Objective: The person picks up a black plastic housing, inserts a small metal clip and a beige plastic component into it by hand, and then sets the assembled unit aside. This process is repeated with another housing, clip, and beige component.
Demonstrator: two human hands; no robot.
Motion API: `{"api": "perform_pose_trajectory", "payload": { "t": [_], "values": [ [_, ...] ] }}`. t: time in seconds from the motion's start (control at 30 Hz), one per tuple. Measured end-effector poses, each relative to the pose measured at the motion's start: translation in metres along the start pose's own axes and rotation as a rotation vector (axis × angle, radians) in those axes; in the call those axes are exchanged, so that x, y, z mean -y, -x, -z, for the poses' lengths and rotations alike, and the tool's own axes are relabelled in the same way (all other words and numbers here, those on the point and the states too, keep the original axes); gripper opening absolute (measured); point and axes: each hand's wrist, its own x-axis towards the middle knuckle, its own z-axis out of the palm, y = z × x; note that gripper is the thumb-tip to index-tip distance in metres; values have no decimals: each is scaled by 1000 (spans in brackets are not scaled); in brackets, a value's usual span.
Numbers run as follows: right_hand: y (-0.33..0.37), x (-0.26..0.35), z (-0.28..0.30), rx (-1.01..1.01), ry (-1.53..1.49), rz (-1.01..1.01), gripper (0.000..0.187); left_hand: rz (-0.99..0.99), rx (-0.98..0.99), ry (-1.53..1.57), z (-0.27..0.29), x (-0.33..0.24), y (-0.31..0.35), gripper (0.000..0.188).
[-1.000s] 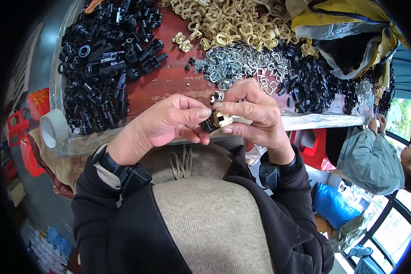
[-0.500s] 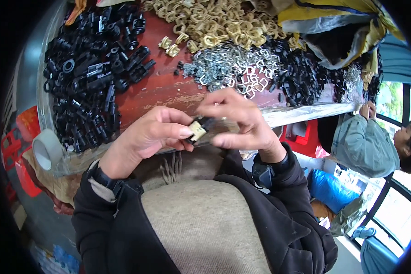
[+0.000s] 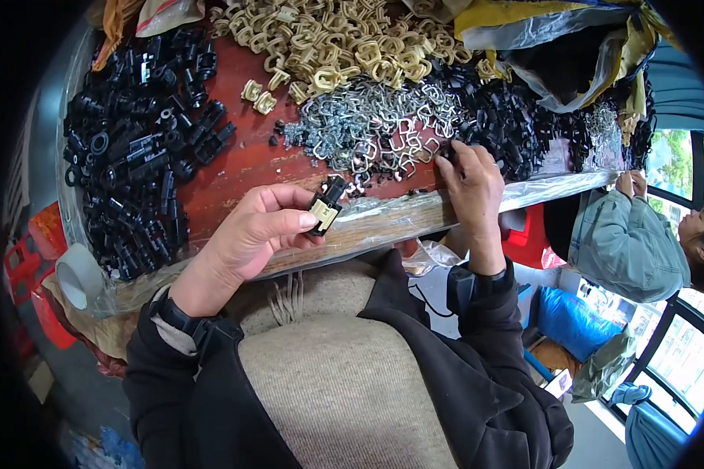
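My left hand (image 3: 262, 229) is closed on a small black plastic fitting (image 3: 334, 187) with a beige plastic clip (image 3: 321, 213) set around its lower part. Thumb and fingertips pinch it above the table's front edge. Farther right, my right hand (image 3: 475, 181) reaches down to the tabletop, fingers drawn together. Its fingertips are at the border between bent metal hooks (image 3: 409, 144) and a pile of small black plastic parts (image 3: 508, 133). Whatever lies between those fingertips is too small and dark to make out.
Black cylindrical fittings (image 3: 137, 156) cover the table's left. Beige clips (image 3: 344, 39) are heaped at the back, beside small grey metal pieces (image 3: 321, 129). A yellow-edged sack (image 3: 555, 35) lies back right, and a tape roll (image 3: 78, 275) hangs over the left corner. Another person (image 3: 633, 234) works at the right.
My right hand has left the fitting and moved right to the small-parts piles. My left hand still holds the fitting, which now shows more of its black upper part.
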Motion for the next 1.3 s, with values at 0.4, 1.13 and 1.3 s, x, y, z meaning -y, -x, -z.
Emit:
{"api": "perform_pose_trajectory", "payload": {
  "t": [0.4,1.13,1.3],
  "values": [
    [-1,4,-7,17,-331,-25,13,-28,-29,27,-1,1,-8,27],
    [12,143,-13,325,-1209,-272,18,-141,-48,132,7,2,24,23],
    [10,129,-22,62,-760,146,23,-100,-18,133,6,7,15,21]
  ]
}}
